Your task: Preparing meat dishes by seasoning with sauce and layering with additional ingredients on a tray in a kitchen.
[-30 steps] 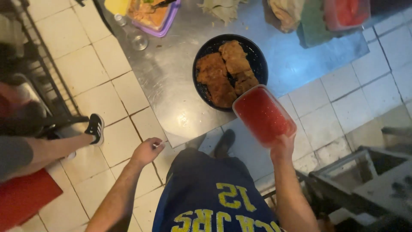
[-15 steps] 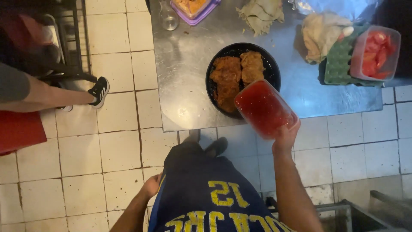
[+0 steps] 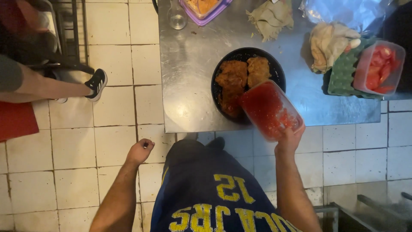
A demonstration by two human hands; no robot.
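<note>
My right hand (image 3: 289,138) grips a clear plastic container of red sauce (image 3: 269,109) by its near end, tilted over the edge of a black plate (image 3: 274,71) on the steel table (image 3: 189,68). The plate carries breaded fried cutlets (image 3: 240,76), and red sauce covers the nearest piece. My left hand (image 3: 140,151) hangs by my side over the tiled floor, loosely curled with nothing in it.
A second container of tomato pieces (image 3: 380,68) sits on a green egg tray (image 3: 343,75) at the right. Cloths (image 3: 332,41), a glass (image 3: 177,17) and a purple-rimmed food tub (image 3: 205,7) stand further back. Another person's leg and black shoe (image 3: 96,83) are at the left.
The container in my right hand has tipped further over the plate and red sauce now lies on the near cutlet. My left hand has come back into view at my side.
</note>
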